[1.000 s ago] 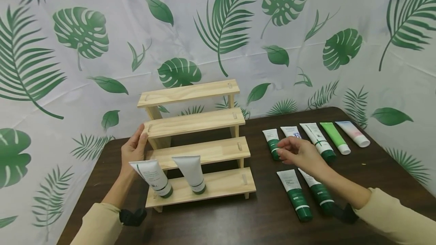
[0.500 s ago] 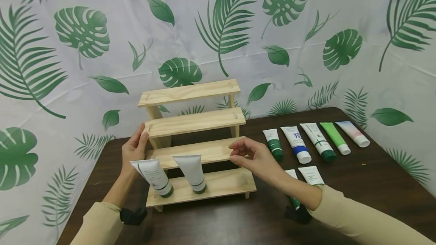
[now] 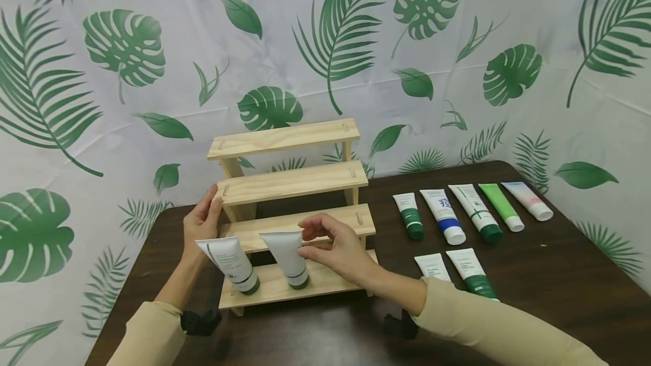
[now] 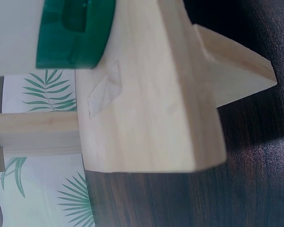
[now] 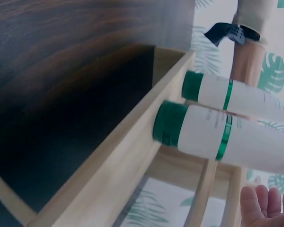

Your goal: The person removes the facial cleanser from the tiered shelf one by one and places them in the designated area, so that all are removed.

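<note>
A four-tier wooden display stand stands on the dark table. My left hand holds its left side, thumb and fingers at the end of the second board from the top. Two white tubes stand on their green caps on the lowest board: a printed one at the left end and a plain-looking one to its right. Around the upper right edge of this second tube, my right hand has its thumb and fingers spread. Both tubes lean sideways across the right wrist view, green caps at the board.
Several tubes lie at the right of the table, among them a blue-banded one, a light green one and a pink-and-blue one. Nearer lie two white-and-green tubes, the closest partly behind the right sleeve. Leaf-print cloth hangs behind.
My right hand has moved left, from above the lying tubes, past the stand's right end, to the second standing tube. My left hand and the stand have stayed in place.
</note>
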`<state>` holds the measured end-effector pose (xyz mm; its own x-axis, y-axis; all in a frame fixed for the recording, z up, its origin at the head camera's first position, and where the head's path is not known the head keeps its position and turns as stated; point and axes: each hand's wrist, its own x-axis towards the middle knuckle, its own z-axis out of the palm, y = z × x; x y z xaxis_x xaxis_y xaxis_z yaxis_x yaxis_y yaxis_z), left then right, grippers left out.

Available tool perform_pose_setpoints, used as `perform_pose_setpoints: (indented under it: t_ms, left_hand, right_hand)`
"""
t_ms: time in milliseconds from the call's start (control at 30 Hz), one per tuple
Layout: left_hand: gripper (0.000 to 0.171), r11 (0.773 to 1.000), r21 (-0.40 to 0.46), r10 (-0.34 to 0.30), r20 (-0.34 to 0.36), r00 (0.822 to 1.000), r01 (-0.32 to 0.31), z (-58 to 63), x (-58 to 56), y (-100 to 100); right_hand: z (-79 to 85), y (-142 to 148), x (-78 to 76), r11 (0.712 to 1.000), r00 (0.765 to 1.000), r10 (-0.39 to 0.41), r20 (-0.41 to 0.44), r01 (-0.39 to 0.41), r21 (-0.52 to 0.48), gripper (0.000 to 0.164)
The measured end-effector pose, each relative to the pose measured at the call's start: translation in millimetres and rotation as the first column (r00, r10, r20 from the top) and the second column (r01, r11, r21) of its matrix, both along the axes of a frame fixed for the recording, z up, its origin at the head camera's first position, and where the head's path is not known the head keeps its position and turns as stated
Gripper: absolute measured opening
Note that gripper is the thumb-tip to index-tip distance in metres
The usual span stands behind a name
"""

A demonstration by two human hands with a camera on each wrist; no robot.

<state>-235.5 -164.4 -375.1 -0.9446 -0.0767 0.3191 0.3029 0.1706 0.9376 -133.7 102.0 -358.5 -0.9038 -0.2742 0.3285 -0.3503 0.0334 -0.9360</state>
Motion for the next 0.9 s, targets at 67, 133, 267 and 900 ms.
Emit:
perform_pose_setpoints:
  t_ms: [67,133,267,900]
  left_hand:
    - [0.044,1.000,-0.006,0.003,-0.009,1.000,-0.003,-4.7,-3.9,-1]
    - [0.044,1.000,-0.013,0.010,-0.016,1.000,-0.010,-5.0,-4.7,-1]
    - [0.045,1.000,-0.024,0.012,-0.022,1.000,-0.012,-5.3,-6.1,0]
    - [0.045,0.999,-0.026,0.019,-0.004,1.000,-0.020,-4.1,-2.7,-2]
  right_hand:
    - [-1.6,-4,-1.1,1.000,1.000,0.002,0.001,-0.002,-0.004,0.039]
    - [-2.5,-7,-1.6,1.000,1.000,0.001,0.007,-0.001,-0.003,0.038]
    - [-2.9,-11,-1.3,1.000,1.000,-0.002,0.016,0.002,0.003,0.035]
    - [-3.7,-6,0.4,0.993,0.994,-0.109,0.008,0.109,0.049,0.021]
